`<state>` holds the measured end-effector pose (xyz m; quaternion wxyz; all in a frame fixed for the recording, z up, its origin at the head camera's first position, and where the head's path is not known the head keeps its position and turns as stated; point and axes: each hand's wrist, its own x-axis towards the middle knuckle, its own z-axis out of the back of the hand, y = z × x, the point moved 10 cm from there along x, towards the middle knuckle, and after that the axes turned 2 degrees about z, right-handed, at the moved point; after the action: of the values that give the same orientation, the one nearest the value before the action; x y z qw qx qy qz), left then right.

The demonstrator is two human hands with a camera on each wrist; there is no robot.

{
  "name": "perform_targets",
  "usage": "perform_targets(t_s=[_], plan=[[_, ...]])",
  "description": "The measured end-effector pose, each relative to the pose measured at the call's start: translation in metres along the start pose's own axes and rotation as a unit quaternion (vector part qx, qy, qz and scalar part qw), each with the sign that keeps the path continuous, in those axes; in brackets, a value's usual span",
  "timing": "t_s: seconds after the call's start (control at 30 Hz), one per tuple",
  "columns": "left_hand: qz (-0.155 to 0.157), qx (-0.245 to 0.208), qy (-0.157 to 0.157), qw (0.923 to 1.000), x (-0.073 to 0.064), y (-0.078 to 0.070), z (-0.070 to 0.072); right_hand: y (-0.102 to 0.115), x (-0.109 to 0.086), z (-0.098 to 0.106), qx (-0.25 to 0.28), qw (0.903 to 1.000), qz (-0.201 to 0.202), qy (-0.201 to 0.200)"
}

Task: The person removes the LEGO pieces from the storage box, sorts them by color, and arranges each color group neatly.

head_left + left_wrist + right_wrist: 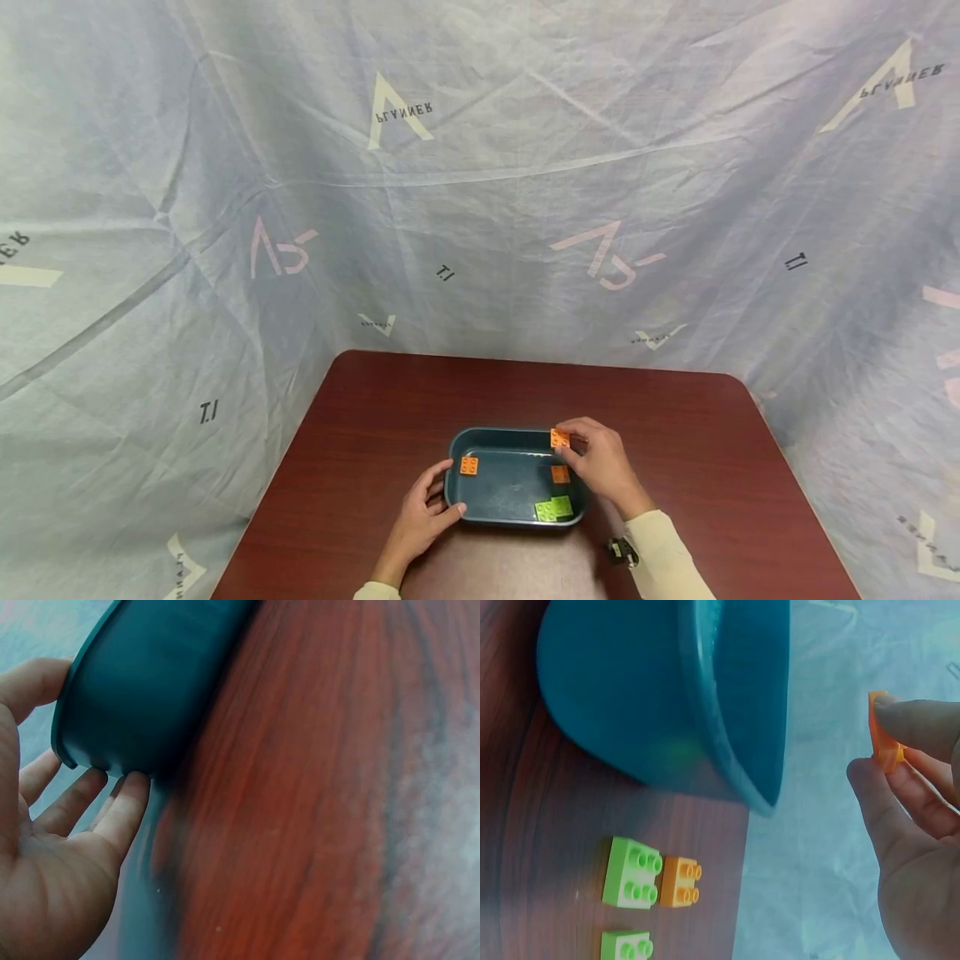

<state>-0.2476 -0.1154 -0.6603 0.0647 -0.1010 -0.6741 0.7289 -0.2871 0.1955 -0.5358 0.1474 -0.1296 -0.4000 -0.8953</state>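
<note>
We see our right hand [602, 468] at the far right corner of a dark teal tray [459, 502], its fingers [919, 726] pinched on a small orange building block [559, 438]. In the right wrist view the block [883, 735] sits clamped between the thumb below and a fingertip above, held off the tray's rim rather than resting on it.

Our left hand [418, 519] is at the near left corner of the tray. Its thumb lies along the rim there, and in the left wrist view the fingers [120, 814] are spread loosely, their tips touching the tray's outer wall [142, 690] from below and beside. The hand is not closed on anything; the palm stays open toward the wall.

Inside the tray, just below the right hand's fingers, lies a second orange block [559, 474], and nearer us, by the right wrist, two green blocks [554, 507] lie side by side touching each other. A third orange block [468, 466] rests at the tray's left end, just beyond the left hand's fingertips. The right wrist view shows the green blocks [632, 872] and an orange one [680, 882] close together.

The tray stands on a reddish-brown wooden surface [675, 433], between both hands. A pale blue printed sheet [480, 192] hangs behind and around the surface, well beyond the fingers.
</note>
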Motion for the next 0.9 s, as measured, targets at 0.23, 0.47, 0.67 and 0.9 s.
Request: perform_targets(t_s=[0.23,0.47,0.67,0.9], plan=[[-0.001,0.004,-0.002,1.0,0.0,-0.001,0.001,-0.01,0.001,0.012,-0.025,0.9996,-0.011,-0.006],[0.006,-0.001,0.0,1.0,0.0,0.003,0.0,-0.029,-0.003,0.023,-0.016,0.9981,-0.06,0.005],[0.008,0.001,-0.001,1.0,0.0,0.003,0.0,-0.042,-0.004,0.028,-0.019,0.9973,-0.071,0.007],[0.006,-0.001,-0.003,1.0,0.0,0.002,0.0,-0.056,-0.006,0.034,-0.036,0.9965,-0.076,0.006]])
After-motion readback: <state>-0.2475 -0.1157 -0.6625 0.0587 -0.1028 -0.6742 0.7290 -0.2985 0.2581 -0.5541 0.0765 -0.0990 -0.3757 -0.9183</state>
